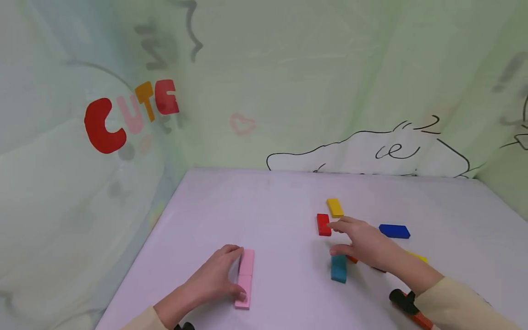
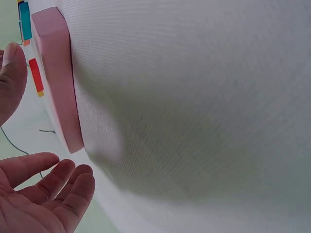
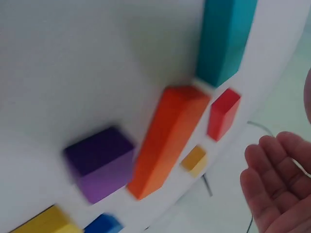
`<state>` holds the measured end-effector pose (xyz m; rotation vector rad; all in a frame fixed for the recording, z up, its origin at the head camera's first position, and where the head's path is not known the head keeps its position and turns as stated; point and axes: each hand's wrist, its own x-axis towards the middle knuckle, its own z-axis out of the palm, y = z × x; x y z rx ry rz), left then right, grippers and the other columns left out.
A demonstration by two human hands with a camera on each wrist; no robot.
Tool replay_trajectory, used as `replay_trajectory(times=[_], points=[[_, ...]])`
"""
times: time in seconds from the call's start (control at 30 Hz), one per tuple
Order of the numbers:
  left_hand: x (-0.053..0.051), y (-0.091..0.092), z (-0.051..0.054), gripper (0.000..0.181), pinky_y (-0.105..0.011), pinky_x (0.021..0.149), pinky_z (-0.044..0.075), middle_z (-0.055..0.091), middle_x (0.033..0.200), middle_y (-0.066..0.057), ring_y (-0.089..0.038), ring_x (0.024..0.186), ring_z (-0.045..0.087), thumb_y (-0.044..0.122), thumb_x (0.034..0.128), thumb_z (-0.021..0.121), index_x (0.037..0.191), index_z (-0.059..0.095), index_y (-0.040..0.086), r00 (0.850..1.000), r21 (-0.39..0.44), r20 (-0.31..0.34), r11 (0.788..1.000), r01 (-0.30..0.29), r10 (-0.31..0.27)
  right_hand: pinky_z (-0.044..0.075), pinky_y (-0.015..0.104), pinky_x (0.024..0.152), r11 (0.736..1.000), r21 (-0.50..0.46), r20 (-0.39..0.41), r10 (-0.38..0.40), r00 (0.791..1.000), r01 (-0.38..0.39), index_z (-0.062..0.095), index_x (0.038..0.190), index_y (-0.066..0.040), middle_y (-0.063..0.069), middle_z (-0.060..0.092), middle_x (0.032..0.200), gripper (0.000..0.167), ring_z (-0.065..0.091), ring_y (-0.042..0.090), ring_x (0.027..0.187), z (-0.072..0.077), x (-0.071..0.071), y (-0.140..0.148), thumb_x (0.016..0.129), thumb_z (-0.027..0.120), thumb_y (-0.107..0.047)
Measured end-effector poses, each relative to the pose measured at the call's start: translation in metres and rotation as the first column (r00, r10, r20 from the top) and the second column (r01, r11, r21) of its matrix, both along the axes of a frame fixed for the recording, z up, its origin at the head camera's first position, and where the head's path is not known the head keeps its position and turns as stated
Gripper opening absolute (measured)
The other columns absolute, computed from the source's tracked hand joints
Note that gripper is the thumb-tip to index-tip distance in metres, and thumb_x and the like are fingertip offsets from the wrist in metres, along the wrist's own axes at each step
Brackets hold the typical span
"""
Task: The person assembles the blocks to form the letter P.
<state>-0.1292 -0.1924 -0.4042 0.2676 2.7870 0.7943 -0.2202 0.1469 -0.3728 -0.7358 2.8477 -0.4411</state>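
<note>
Two pink blocks (image 1: pixel 246 268) lie end to end in a line on the table. My left hand (image 1: pixel 218 277) is at their left side, thumb by the near block and fingertips by the far end; in the left wrist view the hand (image 2: pixel 46 189) is spread around the pink block (image 2: pixel 58 80), holding nothing visible. My right hand (image 1: pixel 365 240) hovers over the blocks on the right with thumb and fingers apart, near a red block (image 1: pixel 323 225) and a teal block (image 1: pixel 338 268). The right wrist view shows that hand (image 3: pixel 279 182) beside the red block (image 3: pixel 224 115), apart from it.
A yellow block (image 1: pixel 335 208) lies behind the red one and a blue block (image 1: pixel 394 231) farther right. Under my right arm are an orange block (image 3: pixel 167 141), a purple block (image 3: pixel 99 162) and another yellow block (image 3: pixel 48 222). Printed curtains hang at the table's back and left.
</note>
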Motion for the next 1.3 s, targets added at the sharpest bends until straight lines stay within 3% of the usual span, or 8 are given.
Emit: replay_trajectory(times=[0.17, 0.4, 0.83, 1.1, 1.3], points=[[0.0, -0.003, -0.004, 0.097, -0.055, 0.115, 0.042, 0.05, 0.15, -0.021, -0.039, 0.14, 0.048, 0.03, 0.0663, 0.097, 0.145, 0.052, -0.004, 1.0, -0.023, 0.024, 1.0, -0.011, 0.011, 0.064, 0.045, 0.078, 0.99, 0.1, -0.066, -0.097, 0.993, 0.103, 0.065, 0.129, 0.003, 0.022, 0.067, 0.114, 0.063, 0.066, 0.036, 0.099, -0.007, -0.005, 0.023, 0.082, 0.086, -0.031], [0.001, -0.004, -0.005, 0.099, -0.056, 0.116, 0.041, 0.049, 0.151, -0.021, -0.038, 0.14, 0.048, 0.031, 0.0657, 0.098, 0.146, 0.051, -0.004, 0.999, -0.015, 0.04, 1.0, -0.014, 0.014, 0.061, 0.056, 0.081, 0.952, 0.227, -0.107, -0.187, 0.977, 0.207, 0.067, 0.123, 0.007, 0.031, 0.065, 0.115, 0.078, 0.058, 0.048, 0.106, -0.02, -0.005, 0.039, 0.074, 0.088, -0.05], [0.003, -0.008, -0.007, 0.108, -0.057, 0.114, 0.043, 0.047, 0.153, -0.021, -0.037, 0.14, 0.046, 0.03, 0.0639, 0.098, 0.151, 0.043, -0.004, 0.999, 0.005, 0.034, 0.999, 0.033, -0.033, 0.06, 0.054, 0.08, 0.936, 0.287, -0.138, -0.172, 0.975, 0.205, 0.069, 0.116, 0.01, 0.025, 0.068, 0.1, 0.077, 0.06, 0.042, 0.095, -0.032, -0.004, 0.044, 0.074, 0.087, -0.052], [-0.005, -0.006, -0.008, 0.118, -0.056, 0.113, 0.044, 0.041, 0.157, -0.016, -0.034, 0.142, 0.04, 0.037, 0.0614, 0.099, 0.157, 0.038, 0.004, 0.99, -0.031, 0.136, 0.999, 0.028, -0.024, 0.06, 0.054, 0.08, 0.919, 0.321, -0.134, -0.197, 0.971, 0.23, 0.069, 0.115, 0.01, 0.025, 0.067, 0.1, 0.08, 0.06, 0.041, 0.094, -0.028, -0.008, 0.045, 0.075, 0.084, -0.057], [-0.008, -0.005, -0.006, 0.119, -0.056, 0.112, 0.046, 0.041, 0.156, -0.016, -0.032, 0.14, 0.039, 0.037, 0.0603, 0.099, 0.157, 0.038, 0.005, 0.989, -0.032, 0.141, 0.998, 0.048, -0.043, 0.06, 0.051, 0.078, 0.917, 0.321, -0.105, -0.212, 0.971, 0.235, 0.068, 0.113, 0.011, 0.022, 0.066, 0.095, 0.08, 0.059, 0.038, 0.091, -0.028, -0.009, 0.047, 0.074, 0.085, -0.057]])
